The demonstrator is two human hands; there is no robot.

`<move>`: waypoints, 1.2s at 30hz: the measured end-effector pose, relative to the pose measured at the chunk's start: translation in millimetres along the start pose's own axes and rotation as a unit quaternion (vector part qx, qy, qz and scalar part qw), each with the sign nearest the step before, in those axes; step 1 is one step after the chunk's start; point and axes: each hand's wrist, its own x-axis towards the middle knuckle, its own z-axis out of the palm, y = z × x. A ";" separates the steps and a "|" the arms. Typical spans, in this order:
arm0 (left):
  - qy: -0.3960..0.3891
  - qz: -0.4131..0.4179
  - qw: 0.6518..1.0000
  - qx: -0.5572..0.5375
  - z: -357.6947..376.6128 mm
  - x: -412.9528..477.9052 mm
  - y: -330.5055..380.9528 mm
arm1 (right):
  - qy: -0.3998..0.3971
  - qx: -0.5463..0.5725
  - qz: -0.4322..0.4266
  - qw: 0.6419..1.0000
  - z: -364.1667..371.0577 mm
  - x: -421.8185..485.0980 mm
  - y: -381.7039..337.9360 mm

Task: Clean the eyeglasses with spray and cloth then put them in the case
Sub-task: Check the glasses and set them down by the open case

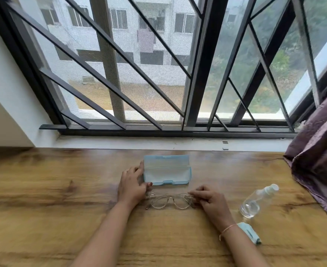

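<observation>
Clear-framed eyeglasses (170, 201) lie on the wooden table (43, 209) in front of me. My right hand (211, 202) pinches their right end. My left hand (132, 185) touches the left side of the pale blue case (167, 171), which stands open just behind the glasses, and its lower fingers reach the glasses' left end. A clear spray bottle (257, 202) lies on its side to the right. A folded light blue cloth (249, 232) rests beside my right wrist.
A white window sill (158, 144) and a barred window (158, 74) run along the table's far edge. A purple curtain (317, 160) hangs onto the table at the right.
</observation>
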 end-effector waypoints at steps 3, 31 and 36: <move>-0.002 0.002 1.000 0.003 -0.2 0.2 0.7 | 0.026 0.018 0.020 0.999 1.3 -1.7 1.0; -0.004 0.002 1.000 0.001 0.4 0.7 -1.6 | 0.046 0.029 0.071 0.996 0.8 77.6 -23.6; 0.006 0.000 1.000 -0.020 0.9 0.1 -1.6 | 0.019 -0.015 0.088 0.996 1.8 82.2 -23.3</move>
